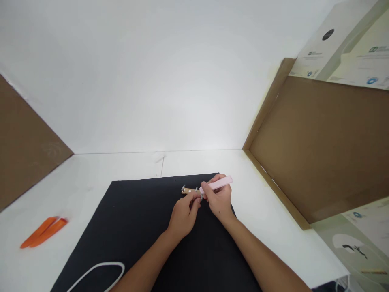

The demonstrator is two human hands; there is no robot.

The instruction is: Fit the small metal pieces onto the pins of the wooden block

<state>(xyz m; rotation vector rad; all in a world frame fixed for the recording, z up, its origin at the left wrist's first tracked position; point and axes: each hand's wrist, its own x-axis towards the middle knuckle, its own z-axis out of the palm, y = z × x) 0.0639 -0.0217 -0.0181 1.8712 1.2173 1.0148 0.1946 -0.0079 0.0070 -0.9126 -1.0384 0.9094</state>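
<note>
The left hand point(184, 217) has its fingers curled in a pinch on a small tan strip point(189, 190), perhaps wood or card, which sits over the far part of a black mat point(136, 231). Little metal fittings point(183, 188) stick up along the strip. The right hand point(219, 199) is closed just beside the left, gripping a pale pink stick point(219, 183) much as one grips a pen, with its lower end angled toward the strip. The fingers hide exactly where the two meet, so I can't tell whether they touch.

Nothing stands between the hands and the strip. A loop of white cord point(97, 271) lies on the mat's near part, and two orange plastic strips point(44, 232) rest on the white surface point(121, 166) off to the left. Cardboard panels point(322, 146) rise on the right, beneath printed white packaging point(343, 44).
</note>
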